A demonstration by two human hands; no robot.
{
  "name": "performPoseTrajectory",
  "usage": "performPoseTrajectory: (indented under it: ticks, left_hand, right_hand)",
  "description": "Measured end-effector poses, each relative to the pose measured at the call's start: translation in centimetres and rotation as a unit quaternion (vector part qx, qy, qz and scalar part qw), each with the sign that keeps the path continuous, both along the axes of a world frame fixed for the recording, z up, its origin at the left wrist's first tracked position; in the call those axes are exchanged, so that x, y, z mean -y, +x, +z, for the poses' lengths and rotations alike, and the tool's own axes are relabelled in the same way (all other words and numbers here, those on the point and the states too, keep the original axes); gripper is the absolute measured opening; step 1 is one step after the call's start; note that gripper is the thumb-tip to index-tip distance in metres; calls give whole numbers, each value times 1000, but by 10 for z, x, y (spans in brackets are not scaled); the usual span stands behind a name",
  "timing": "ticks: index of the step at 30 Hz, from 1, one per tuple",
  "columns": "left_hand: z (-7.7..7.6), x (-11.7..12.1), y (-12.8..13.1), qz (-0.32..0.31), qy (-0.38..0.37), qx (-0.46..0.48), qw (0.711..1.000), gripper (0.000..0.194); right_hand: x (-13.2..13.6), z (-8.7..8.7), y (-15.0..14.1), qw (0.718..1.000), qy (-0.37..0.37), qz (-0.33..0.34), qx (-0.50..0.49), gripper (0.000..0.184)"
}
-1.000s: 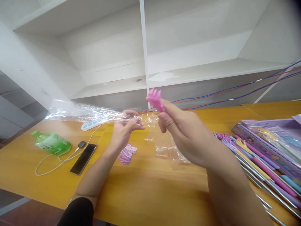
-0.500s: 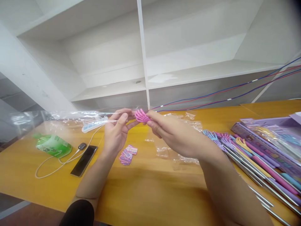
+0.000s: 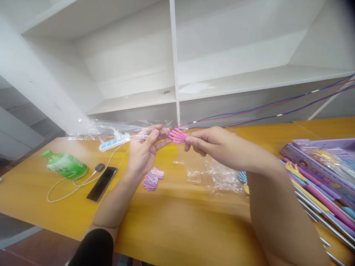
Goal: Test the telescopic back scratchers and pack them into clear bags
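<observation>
My right hand (image 3: 203,142) pinches a pink back scratcher (image 3: 178,136) by the base of its hand-shaped head. Its splayed fingers point left; whatever handle it has is hidden by my hand. My left hand (image 3: 145,147) grips a long clear plastic bag (image 3: 122,127) between thumb and fingers, near its right end. The bag stretches away to the left above the table. The scratcher's tips are right beside my left fingertips and the bag's end; whether they are inside it I cannot tell. Below lies a small pile of pink and purple cards (image 3: 152,179).
More back scratchers (image 3: 318,192) with metal rods lie at right beside a purple box (image 3: 307,162). Flat clear bags (image 3: 213,175) rest mid-table. At left are a green bottle (image 3: 65,165), a phone (image 3: 102,184), a white cable and a power strip (image 3: 114,142). Shelves stand behind.
The bag has drawn in from the far left and reaches less far out. The pink back scratcher and both hands sit slightly farther right, and the view has shifted a little.
</observation>
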State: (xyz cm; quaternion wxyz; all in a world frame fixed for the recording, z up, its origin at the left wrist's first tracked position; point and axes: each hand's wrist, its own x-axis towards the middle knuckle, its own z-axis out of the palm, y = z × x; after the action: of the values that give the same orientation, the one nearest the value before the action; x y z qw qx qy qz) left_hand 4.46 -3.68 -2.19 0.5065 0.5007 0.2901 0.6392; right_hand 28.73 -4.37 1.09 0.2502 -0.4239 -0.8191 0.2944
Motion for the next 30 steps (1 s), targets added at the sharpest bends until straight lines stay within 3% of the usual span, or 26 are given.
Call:
performPoseTrajectory:
  ticks: [7, 14, 23, 30]
  left_hand:
    - [-4, -3, 2, -14, -9, -4, 1000, 34]
    - [-8, 0, 9, -32, -25, -3, 999, 33]
    - [-2, 0, 4, -14, -20, -13, 1000, 34]
    - [-1, 1, 0, -39, -7, -46, 998, 28]
  right_hand:
    - [0, 2, 1, 1000, -19, 0, 21, 49]
    - [-2, 1, 0, 1000, 2, -2, -24, 56]
    - [2, 6, 1, 999, -23, -11, -34, 53]
    - [3, 7, 2, 999, -22, 0, -33, 48]
